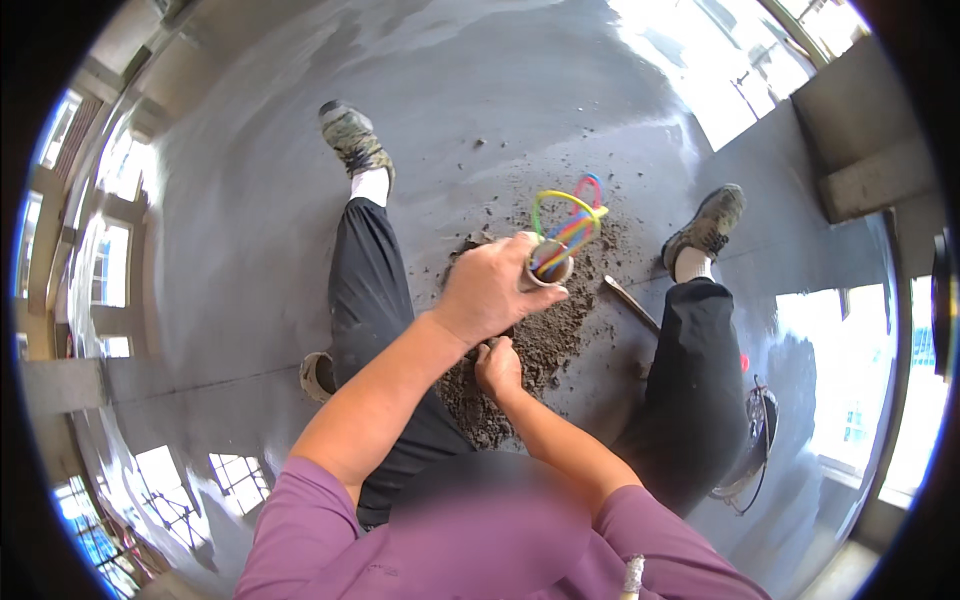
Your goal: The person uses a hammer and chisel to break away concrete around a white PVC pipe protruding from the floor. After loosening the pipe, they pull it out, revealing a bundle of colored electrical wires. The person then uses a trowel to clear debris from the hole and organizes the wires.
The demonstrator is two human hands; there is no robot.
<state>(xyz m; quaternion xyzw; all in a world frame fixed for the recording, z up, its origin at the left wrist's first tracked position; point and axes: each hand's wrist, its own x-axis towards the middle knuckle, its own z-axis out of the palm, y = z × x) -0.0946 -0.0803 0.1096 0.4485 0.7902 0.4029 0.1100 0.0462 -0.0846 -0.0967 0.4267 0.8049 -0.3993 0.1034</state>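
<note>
My left hand (488, 287) is wrapped round the top of a short upright pipe (551, 277), its thumb and fingers at the rim. Looped wires (570, 232) in yellow, red, blue and green stick up out of the pipe's mouth. Just nearer to me, my right hand (499, 369) is closed low over the rubble, below the left wrist. A bit of something dark shows at its fingers; what it grips is hidden. Loose grey-brown rubble (545, 350) is heaped around the pipe and under both hands.
My legs are spread on either side of the rubble. A slim bar-like tool (631, 303) lies on the grey floor by my right leg. A bucket (757, 440) stands outside that leg. Beside my left leg is a hollow round object (318, 377). Several crumbs are scattered farther out.
</note>
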